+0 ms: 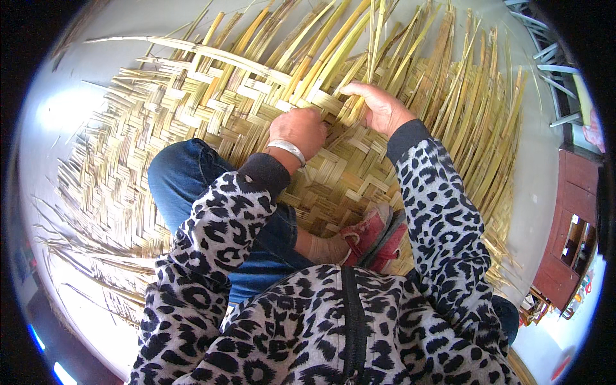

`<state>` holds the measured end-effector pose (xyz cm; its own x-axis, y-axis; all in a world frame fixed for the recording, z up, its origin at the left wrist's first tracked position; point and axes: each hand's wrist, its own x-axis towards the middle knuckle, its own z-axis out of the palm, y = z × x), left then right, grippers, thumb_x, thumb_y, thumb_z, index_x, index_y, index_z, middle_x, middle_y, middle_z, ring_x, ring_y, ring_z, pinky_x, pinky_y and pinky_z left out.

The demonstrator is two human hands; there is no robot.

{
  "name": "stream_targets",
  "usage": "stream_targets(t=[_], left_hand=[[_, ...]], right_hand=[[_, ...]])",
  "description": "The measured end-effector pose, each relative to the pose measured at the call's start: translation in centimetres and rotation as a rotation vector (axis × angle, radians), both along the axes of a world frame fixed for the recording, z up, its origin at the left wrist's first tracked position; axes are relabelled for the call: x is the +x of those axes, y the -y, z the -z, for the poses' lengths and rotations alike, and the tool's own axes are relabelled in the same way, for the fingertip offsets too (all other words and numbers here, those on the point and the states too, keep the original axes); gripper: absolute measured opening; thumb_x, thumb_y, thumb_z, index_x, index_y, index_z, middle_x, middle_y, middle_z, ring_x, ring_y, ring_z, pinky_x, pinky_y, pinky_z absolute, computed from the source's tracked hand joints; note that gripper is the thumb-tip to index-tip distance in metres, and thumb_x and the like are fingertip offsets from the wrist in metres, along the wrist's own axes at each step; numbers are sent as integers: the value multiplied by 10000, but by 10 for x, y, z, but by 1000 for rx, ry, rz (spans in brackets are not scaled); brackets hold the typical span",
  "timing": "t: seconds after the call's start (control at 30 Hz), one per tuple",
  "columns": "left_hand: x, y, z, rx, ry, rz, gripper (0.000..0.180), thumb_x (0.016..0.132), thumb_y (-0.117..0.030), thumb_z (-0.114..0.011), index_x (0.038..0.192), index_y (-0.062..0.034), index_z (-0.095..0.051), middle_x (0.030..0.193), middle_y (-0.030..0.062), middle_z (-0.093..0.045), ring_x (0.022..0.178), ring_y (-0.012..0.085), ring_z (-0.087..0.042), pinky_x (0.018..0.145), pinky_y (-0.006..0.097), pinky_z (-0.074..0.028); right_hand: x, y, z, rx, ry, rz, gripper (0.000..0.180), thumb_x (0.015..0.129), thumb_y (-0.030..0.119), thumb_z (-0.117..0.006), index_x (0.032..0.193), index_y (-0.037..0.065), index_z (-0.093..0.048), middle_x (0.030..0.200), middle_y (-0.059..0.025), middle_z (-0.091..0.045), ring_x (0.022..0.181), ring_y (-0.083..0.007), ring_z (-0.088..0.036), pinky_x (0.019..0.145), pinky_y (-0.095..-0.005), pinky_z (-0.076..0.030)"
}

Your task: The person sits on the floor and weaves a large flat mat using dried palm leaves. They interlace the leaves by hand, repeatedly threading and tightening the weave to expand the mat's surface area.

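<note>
- woven mat (192, 109) of flat, pale yellow-green bamboo strips lies spread on the light floor (77, 96), under both hands and reaching well out to either side of them.
- left hand (299, 131) rests knuckles-up on the woven part of the mat, fingers curled in and pressed together; the fingertips are tucked under and hidden, so i cannot tell whether they pinch a strip.
- a silver bangle (287, 150) sits on the wrist just behind the left hand.
- right hand (380, 106) lies just beside the left one, a little farther out, palm turned toward the left hand; its fingers are stretched out and held together, pressing on loose strips (359, 38) right at the edge of the weave.
- the loose strips run unwoven away from the fingertips of the right hand, fanning out beyond both hands.
- more unwoven strip ends (83, 250) stick out of the mat far off to the left of the left hand.
- behind the hands, toward the body, a knee in blue jeans (186, 176) rests on the mat beside the left wrist.
- a foot in a red sandal (369, 234) sits on the mat below the right forearm.
- both forearms wear leopard-print sleeves (436, 212).
- a red-brown wooden structure (571, 224) stands well off to the right of the right hand.
</note>
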<state>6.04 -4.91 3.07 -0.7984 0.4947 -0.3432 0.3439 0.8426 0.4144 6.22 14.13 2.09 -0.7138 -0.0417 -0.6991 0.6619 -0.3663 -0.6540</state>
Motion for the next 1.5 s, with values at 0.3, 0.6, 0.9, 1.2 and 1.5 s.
stream_targets(t=[0.3, 0.6, 0.9, 1.2, 1.5], left_hand=[[-7, 2, -11, -37, 109, 27, 328, 844, -345, -599, 936, -44, -690, 932, 208, -690, 902, 362, -670, 819, 448, -526], [2, 2, -3, 35, 4, -47, 273, 799, -298, -625, 909, -48, -612, 838, 211, -673, 824, 393, -660, 745, 498, -522], [12, 1, 5, 119, -152, -114, 207, 784, -224, -601, 906, -57, -589, 823, 218, -668, 803, 412, -651, 725, 511, -518], [-12, 4, 20, 150, 69, -92, 291, 711, -231, -616, 893, -16, -689, 848, 250, -664, 835, 407, -655, 784, 457, -525], [-36, 0, 31, 64, 227, 51, 371, 685, -298, -669, 894, 7, -699, 871, 243, -679, 847, 389, -663, 792, 415, -526]], right_hand=[[3, -10, 3, -53, -47, -111, 112, 798, 104, -625, 910, 101, -617, 854, -12, -614, 777, -167, -611, 713, -334, -536], [3, -12, 8, -30, -98, -159, 221, 860, 86, -563, 1078, 72, -595, 926, -9, -621, 782, -140, -625, 708, -306, -566], [5, -6, -3, 8, -57, -97, 81, 826, 108, -627, 900, 106, -592, 835, 5, -601, 740, -148, -607, 670, -330, -547], [3, -15, 6, -35, -86, -178, 86, 850, 98, -605, 928, 108, -570, 864, 22, -594, 755, -111, -602, 668, -286, -542], [-1, -8, 7, 31, -19, -126, 194, 841, 91, -651, 1023, 81, -585, 939, -32, -624, 848, -178, -626, 764, -351, -539]])
